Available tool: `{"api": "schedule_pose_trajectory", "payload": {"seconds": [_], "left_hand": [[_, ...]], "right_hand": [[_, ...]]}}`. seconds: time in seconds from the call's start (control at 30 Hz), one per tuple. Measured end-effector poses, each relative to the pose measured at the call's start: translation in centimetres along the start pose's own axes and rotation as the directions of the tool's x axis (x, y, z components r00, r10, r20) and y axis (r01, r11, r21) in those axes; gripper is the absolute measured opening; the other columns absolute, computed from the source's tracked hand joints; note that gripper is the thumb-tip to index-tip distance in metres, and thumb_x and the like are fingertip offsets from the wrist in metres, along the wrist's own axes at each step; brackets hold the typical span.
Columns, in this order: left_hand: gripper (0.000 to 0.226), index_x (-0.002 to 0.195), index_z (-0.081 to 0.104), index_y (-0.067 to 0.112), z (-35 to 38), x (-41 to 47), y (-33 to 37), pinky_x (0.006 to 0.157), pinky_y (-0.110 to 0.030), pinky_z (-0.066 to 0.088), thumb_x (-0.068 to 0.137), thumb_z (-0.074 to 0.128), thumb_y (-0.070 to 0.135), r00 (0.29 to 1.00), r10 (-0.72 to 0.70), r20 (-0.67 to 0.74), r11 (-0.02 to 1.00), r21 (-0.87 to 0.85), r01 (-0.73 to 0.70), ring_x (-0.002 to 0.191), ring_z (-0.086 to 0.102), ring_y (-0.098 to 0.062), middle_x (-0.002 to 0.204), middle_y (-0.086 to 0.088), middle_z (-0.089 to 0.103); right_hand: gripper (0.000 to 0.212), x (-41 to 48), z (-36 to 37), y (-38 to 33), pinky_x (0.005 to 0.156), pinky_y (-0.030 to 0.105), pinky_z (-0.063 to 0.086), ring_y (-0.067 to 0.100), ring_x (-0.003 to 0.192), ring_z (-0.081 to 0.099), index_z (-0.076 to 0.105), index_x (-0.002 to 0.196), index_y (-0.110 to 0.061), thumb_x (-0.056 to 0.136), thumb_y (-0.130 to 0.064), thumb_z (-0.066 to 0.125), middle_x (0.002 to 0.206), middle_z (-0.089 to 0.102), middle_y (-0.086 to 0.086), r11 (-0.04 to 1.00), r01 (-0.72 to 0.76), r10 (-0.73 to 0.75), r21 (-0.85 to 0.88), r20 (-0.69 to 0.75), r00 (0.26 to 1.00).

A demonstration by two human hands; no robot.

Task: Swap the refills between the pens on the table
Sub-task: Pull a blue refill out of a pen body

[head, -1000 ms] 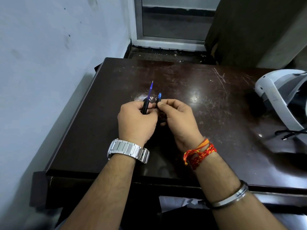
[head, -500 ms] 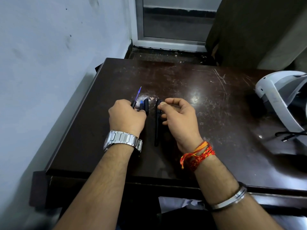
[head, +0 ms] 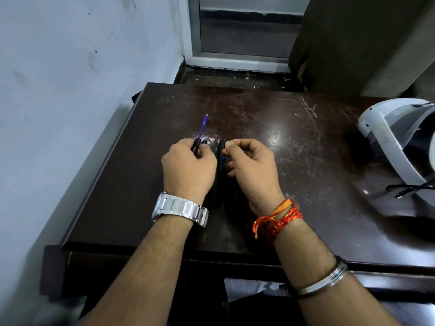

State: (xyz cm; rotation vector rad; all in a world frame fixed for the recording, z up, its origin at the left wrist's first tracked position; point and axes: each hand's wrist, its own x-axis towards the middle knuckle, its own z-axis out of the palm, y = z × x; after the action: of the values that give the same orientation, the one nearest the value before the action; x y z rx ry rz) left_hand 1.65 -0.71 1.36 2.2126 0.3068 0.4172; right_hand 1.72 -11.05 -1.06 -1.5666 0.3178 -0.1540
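- Head-camera view, looking down at a person's two hands over a dark, scratched table (head: 317, 165).
- The left hand (head: 188, 168) is curled tightly around a black pen barrel (head: 195, 147). A thin blue refill (head: 203, 125) pokes out of it, pointing up and away from the person.
- The right hand (head: 251, 163) pinches the far end of a second black pen (head: 219, 182) between thumb and forefinger. That pen runs back toward the person in the gap between the hands, and it is unclear whether its near end rests on the table.
- Risk: the exposed refill is thin and unsupported, so a sideways knock from the right hand would likely bend it or pull it loose.
- Risk: the second pen is held by a light pinch at one end only, so twisting it open could make it slip and roll.
- Risk: any small part that comes free would be hard to spot on the dark, glossy surface.
- Risk: the two barrels look alike, so a refill could go back into its own pen.
- A white headset (head: 381, 130) and its black cable (head: 404, 192) sit well apart at the right edge.
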Motion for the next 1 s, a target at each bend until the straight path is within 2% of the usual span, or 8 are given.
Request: {"api": "schedule_pose_trajectory", "payload": {"seconds": [0.13,0.33,0.43,0.5,0.63,0.77,0.87,1.0], "left_hand": [[0.023,0.078,0.066,0.011,0.7,-2.2,1.0,0.053,-0.027,0.036,0.09,0.055,0.025,0.981,0.117,0.155,0.991,-0.084,-0.105,0.066,0.06,-0.028,0.059,-0.001,0.059],[0.024,0.083,0.067,0.012,0.5,-2.3,1.2,0.052,-0.024,0.032,0.094,0.051,0.027,0.971,0.127,0.2,0.988,-0.112,-0.106,0.064,0.056,-0.025,0.065,-0.002,0.061],[0.023,0.084,0.067,0.013,0.4,-2.6,1.1,0.056,-0.027,0.036,0.09,0.054,0.03,0.964,0.066,0.26,0.997,-0.054,-0.053,0.071,0.061,-0.027,0.068,-0.004,0.064],[0.024,0.075,0.066,0.012,0.3,-2.7,1.1,0.053,-0.027,0.038,0.083,0.057,0.032,0.962,0.007,0.273,1.0,0.001,-0.007,0.067,0.061,-0.025,0.061,-0.002,0.062],[0.028,0.063,0.063,0.011,-0.4,-2.5,0.7,0.043,-0.022,0.036,0.071,0.059,0.038,0.943,-0.14,0.301,0.984,0.148,0.099,0.056,0.061,-0.02,0.058,0.001,0.061],[0.018,0.063,0.065,0.017,-0.7,-2.0,0.8,0.045,-0.02,0.042,0.071,0.062,0.033,0.989,-0.077,0.126,0.997,0.02,0.075,0.058,0.061,-0.009,0.055,0.006,0.062],[0.015,0.067,0.071,0.019,-0.6,-2.2,1.0,0.047,-0.007,0.042,0.072,0.07,0.033,0.984,0.012,0.177,0.999,-0.052,-0.003,0.058,0.062,0.0,0.053,0.009,0.065],[0.02,0.071,0.073,0.013,-0.5,-2.0,0.5,0.058,-0.03,0.053,0.077,0.069,0.031,0.98,0.024,0.198,0.999,0.04,-0.033,0.066,0.065,-0.019,0.06,-0.001,0.068]], "right_hand": [[0.024,0.1,-0.3,0.0,0.076,0.042,0.056,0.012,0.07,0.064,0.074,0.075,-0.017,0.077,-0.04,0.069,0.074,0.074,-0.001,1.0,0.019,-0.019,0.001,0.043,0.999],[0.022,0.3,-0.7,-0.3,0.052,0.021,0.041,0.002,0.048,0.048,0.072,0.064,-0.019,0.082,-0.031,0.071,0.051,0.057,-0.012,0.984,0.064,-0.077,0.164,0.077,0.994],[0.021,0.2,-0.7,-0.4,0.057,0.027,0.042,0.004,0.052,0.049,0.071,0.064,-0.022,0.085,-0.024,0.07,0.053,0.058,-0.013,0.984,0.128,-0.137,0.126,0.064,0.989],[0.023,0.5,-0.9,-0.5,0.056,0.029,0.041,0.006,0.053,0.047,0.069,0.067,-0.022,0.089,-0.021,0.069,0.055,0.058,-0.012,0.98,0.154,-0.15,0.124,-0.046,0.988],[0.016,1.2,-1.8,-1.2,0.046,0.022,0.043,0.006,0.049,0.05,0.063,0.08,-0.015,0.096,-0.016,0.062,0.064,0.068,-0.004,0.935,0.18,-0.114,0.306,-0.22,0.969],[0.017,0.9,-1.8,-0.8,0.048,0.024,0.042,0.006,0.049,0.049,0.068,0.075,-0.015,0.091,-0.019,0.07,0.064,0.067,-0.001,0.974,0.127,-0.098,0.189,-0.156,0.983],[0.016,0.5,-1.1,-0.4,0.054,0.026,0.048,0.007,0.05,0.054,0.072,0.072,-0.013,0.086,-0.021,0.076,0.058,0.067,-0.003,0.988,0.068,-0.06,0.139,-0.063,0.996],[0.016,0.4,-0.8,0.1,0.056,0.029,0.051,0.01,0.052,0.06,0.073,0.073,-0.013,0.085,-0.023,0.076,0.065,0.072,0.003,0.992,0.025,-0.024,0.126,-0.013,1.0]]}}
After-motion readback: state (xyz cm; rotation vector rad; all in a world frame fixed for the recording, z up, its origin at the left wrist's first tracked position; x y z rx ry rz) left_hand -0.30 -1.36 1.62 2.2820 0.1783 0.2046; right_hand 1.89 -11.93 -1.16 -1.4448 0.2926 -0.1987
